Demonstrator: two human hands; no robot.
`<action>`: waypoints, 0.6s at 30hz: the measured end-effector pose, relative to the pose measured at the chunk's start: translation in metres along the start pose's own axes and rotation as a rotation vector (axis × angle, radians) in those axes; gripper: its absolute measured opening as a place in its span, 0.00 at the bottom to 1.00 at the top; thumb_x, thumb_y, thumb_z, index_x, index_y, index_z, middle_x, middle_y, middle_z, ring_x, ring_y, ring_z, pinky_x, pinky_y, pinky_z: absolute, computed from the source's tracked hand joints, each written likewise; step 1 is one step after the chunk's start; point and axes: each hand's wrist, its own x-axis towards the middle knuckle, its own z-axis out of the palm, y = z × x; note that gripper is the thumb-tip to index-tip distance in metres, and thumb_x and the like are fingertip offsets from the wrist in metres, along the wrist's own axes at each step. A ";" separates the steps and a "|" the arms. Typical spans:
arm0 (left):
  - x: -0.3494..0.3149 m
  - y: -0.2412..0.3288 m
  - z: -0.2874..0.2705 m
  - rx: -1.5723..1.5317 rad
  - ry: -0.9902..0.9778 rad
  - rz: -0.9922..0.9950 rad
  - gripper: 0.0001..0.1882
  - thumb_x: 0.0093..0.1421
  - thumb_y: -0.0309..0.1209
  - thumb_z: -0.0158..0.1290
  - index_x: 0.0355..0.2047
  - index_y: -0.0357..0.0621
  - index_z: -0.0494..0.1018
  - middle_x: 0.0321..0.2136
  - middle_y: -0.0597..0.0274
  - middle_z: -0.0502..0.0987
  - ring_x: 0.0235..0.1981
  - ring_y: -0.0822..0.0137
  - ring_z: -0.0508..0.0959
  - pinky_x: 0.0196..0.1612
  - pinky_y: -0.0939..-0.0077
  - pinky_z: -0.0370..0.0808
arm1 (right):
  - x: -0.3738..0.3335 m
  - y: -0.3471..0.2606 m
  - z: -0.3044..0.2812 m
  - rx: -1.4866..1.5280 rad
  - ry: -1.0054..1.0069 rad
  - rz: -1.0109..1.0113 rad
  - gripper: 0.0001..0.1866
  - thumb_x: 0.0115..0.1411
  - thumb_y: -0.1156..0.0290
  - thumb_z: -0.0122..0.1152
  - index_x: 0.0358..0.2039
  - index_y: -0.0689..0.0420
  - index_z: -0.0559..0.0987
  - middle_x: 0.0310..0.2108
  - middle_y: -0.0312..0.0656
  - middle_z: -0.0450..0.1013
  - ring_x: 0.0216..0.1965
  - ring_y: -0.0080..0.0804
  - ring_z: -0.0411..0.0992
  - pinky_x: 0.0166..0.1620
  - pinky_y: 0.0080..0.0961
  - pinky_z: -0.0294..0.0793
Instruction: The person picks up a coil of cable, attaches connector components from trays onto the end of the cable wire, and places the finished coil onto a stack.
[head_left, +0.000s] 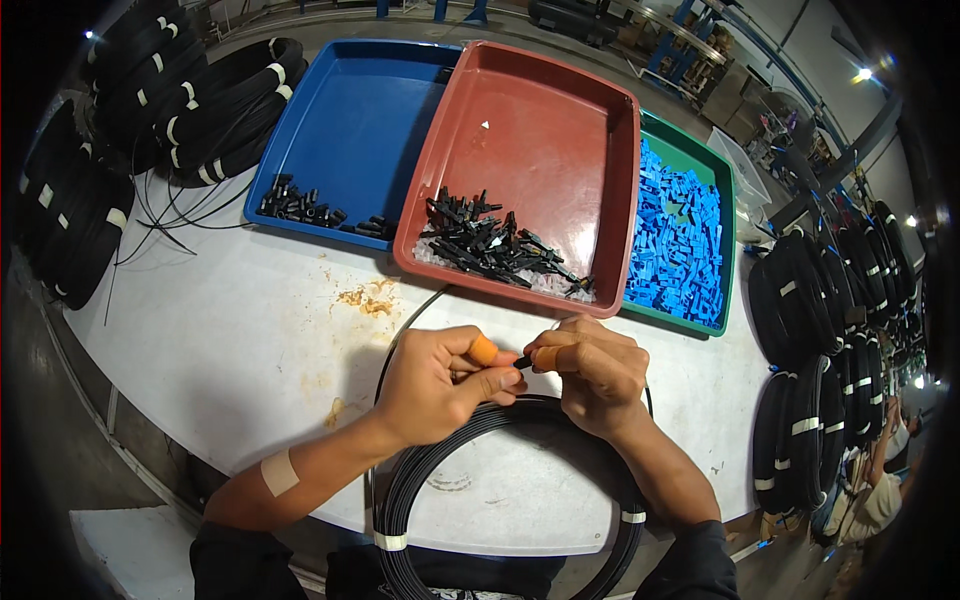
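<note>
My left hand [435, 385] and my right hand [600, 370] meet above a coil of black cable [400, 480]. Between their fingertips is a small black fitting [522, 363], pinched from both sides; its far parts are hidden by the fingers. Orange tape wraps a finger on each hand. The coil, bound with white tape, lies partly on the white table and hangs over its near edge. A loose strand of the cable curves up behind my left hand toward the red tray [540, 130].
Small black sleeves lie in the blue tray [370, 90], black connector pieces in the red one. A green tray [728, 250] holds many blue clips. Cable coils [230, 100] stand at left, more coils [800, 430] at right. Yellowish scraps [370, 300] dot the white table [200, 330].
</note>
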 end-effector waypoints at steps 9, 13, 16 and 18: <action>0.006 0.007 -0.010 1.258 -0.065 1.054 0.04 0.53 0.16 0.63 0.27 0.31 0.78 0.27 0.47 0.84 0.25 0.63 0.86 0.23 0.80 0.79 | -0.012 0.002 0.004 0.360 -0.096 0.495 0.14 0.47 0.95 0.60 0.31 0.63 0.81 0.30 0.43 0.82 0.32 0.38 0.81 0.36 0.27 0.79; 0.005 0.006 -0.015 0.881 0.029 0.751 0.02 0.57 0.15 0.61 0.31 0.27 0.79 0.29 0.47 0.85 0.30 0.63 0.87 0.30 0.80 0.83 | 0.001 0.000 0.002 0.141 -0.117 0.291 0.14 0.47 0.84 0.74 0.35 0.60 0.83 0.34 0.41 0.83 0.36 0.38 0.80 0.42 0.31 0.76; 0.007 -0.002 -0.017 0.600 0.092 0.480 0.03 0.59 0.19 0.62 0.33 0.29 0.81 0.26 0.52 0.85 0.24 0.73 0.85 0.28 0.78 0.81 | 0.001 0.000 0.007 0.113 0.014 0.266 0.15 0.45 0.83 0.76 0.36 0.59 0.83 0.34 0.41 0.83 0.36 0.37 0.79 0.41 0.31 0.76; 0.006 0.001 -0.017 0.532 0.073 0.370 0.05 0.62 0.20 0.61 0.34 0.27 0.80 0.28 0.52 0.86 0.29 0.73 0.86 0.31 0.79 0.83 | 0.000 0.003 0.007 0.092 0.020 0.237 0.16 0.45 0.84 0.75 0.36 0.59 0.83 0.34 0.41 0.82 0.35 0.37 0.79 0.40 0.31 0.75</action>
